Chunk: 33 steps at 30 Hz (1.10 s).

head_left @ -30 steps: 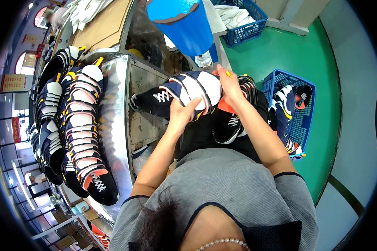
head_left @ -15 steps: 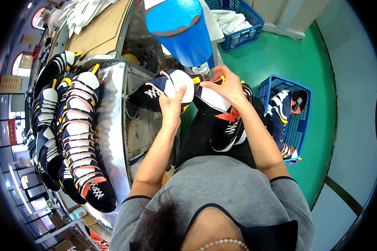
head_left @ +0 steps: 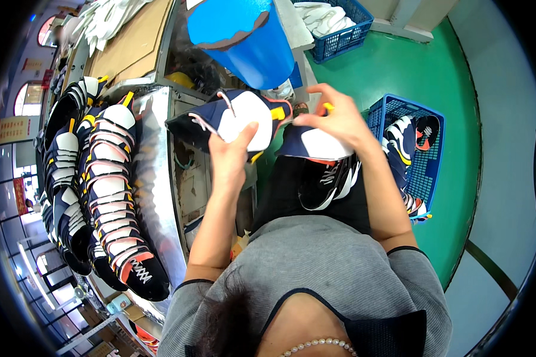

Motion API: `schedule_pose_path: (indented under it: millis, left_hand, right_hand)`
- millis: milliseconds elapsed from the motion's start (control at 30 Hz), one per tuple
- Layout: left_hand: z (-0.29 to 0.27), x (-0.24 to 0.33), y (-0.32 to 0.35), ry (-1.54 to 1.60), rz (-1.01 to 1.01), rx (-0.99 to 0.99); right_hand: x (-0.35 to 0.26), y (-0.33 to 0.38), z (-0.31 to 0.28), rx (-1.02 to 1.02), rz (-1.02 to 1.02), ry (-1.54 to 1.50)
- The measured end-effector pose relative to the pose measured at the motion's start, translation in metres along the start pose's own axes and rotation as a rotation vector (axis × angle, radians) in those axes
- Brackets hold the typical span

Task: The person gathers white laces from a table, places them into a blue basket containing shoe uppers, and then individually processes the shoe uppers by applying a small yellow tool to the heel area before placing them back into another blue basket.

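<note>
My left hand (head_left: 231, 153) grips a navy and white shoe upper (head_left: 229, 119) from underneath and holds it up in front of me. My right hand (head_left: 333, 119) is at the upper's heel end, fingers pinched by a yellow tab (head_left: 278, 113). More shoe uppers (head_left: 327, 169) lie in my lap under the right hand.
A row of laced navy and white uppers (head_left: 110, 196) lies on a shiny metal bench (head_left: 155, 196) at my left. A blue bucket (head_left: 244, 38) stands ahead. One blue basket (head_left: 420, 149) with uppers sits on the green floor at my right, another (head_left: 339, 27) farther off.
Both hands have raised the upper and brought it leftward, turning it so its toe points left. The right hand has shifted from its side to the heel end.
</note>
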<state>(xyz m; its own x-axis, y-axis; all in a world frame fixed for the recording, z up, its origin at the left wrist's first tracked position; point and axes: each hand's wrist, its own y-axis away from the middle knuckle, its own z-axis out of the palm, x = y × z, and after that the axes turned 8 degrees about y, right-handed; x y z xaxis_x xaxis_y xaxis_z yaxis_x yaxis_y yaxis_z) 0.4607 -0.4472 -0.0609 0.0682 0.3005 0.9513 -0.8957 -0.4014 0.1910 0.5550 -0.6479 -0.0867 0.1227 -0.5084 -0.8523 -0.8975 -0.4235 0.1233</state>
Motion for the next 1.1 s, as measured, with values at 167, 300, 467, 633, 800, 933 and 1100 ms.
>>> schedule_pose_path:
  millis: [167,300,467,633,800,933,1100]
  left_hand:
    - [0.006,-0.047,-0.031,0.018,0.196,0.072]
    - [-0.001,-0.056,-0.038,-0.064,0.229,0.099]
    - [-0.005,-0.058,-0.050,0.020,0.153,0.020]
    - [-0.003,-0.058,-0.066,0.088,-0.004,-0.040]
    - [-0.015,-0.068,-0.107,0.284,-0.374,0.144]
    - [-0.026,-0.056,-0.112,0.576,-0.639,0.174]
    - [-0.056,-0.003,-0.047,0.895,-0.332,0.175]
  right_hand:
    - [-0.002,-0.041,0.035,0.093,-0.086,0.146]
    - [0.009,-0.068,0.036,0.094,-0.095,0.109]
    - [0.016,-0.079,0.032,-0.043,-0.037,-0.050]
    - [0.024,-0.087,0.028,-0.172,0.019,-0.269]
    - [0.026,-0.107,0.029,-0.216,0.061,-0.478]
    - [0.029,-0.125,0.045,-0.146,0.114,-0.478]
    - [0.048,-0.088,0.017,-0.128,0.211,-0.734]
